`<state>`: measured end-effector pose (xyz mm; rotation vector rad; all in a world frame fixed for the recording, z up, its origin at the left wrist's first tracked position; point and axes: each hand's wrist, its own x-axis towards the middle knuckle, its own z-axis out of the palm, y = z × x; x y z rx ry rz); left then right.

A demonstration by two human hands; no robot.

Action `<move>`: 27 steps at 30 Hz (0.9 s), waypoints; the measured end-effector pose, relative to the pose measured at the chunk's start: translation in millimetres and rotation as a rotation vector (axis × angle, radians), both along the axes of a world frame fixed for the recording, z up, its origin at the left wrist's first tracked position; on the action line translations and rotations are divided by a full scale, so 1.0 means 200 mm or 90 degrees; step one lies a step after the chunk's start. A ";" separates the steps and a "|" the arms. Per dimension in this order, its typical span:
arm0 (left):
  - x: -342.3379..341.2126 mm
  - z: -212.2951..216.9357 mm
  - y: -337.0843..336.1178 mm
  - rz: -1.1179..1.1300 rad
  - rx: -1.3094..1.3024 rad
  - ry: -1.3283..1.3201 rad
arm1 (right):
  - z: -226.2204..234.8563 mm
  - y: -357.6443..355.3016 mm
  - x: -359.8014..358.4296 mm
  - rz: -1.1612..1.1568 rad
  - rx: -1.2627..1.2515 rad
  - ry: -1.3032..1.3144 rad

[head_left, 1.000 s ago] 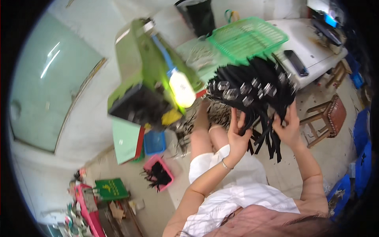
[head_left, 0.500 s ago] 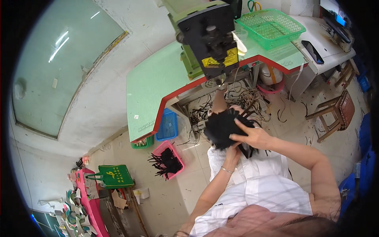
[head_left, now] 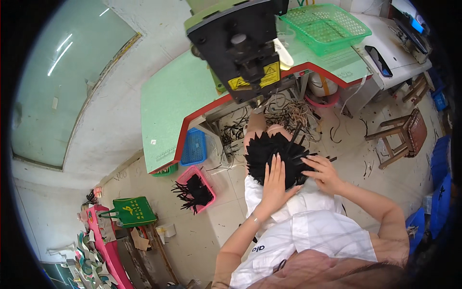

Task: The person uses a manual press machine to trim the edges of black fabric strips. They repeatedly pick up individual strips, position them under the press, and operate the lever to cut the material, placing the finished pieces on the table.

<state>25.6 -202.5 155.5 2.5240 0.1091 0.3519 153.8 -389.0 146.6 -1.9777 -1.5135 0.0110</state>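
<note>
Head view: where's the black strip bundle [head_left: 290, 156]?

Over the person's lap [head_left: 253, 191], off centre toward three o'clock. The left hand [head_left: 275, 188] lies outstretched on it, grasping nothing; the right hand [head_left: 328, 177] touches its three-o'clock edge, grip unclear.

The step?

Seemingly evening it out; lifting would call for both hands closing.

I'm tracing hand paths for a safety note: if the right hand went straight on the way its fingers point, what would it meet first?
The right hand would first meet the bundle of black strips; it already seems to be at the bundle's edge, though depth is unclear.
</note>
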 end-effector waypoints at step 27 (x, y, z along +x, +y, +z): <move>0.44 0.49 0.29 0.164 -0.657 -0.147 | 0.62 0.38 0.53 -0.010 0.031 0.672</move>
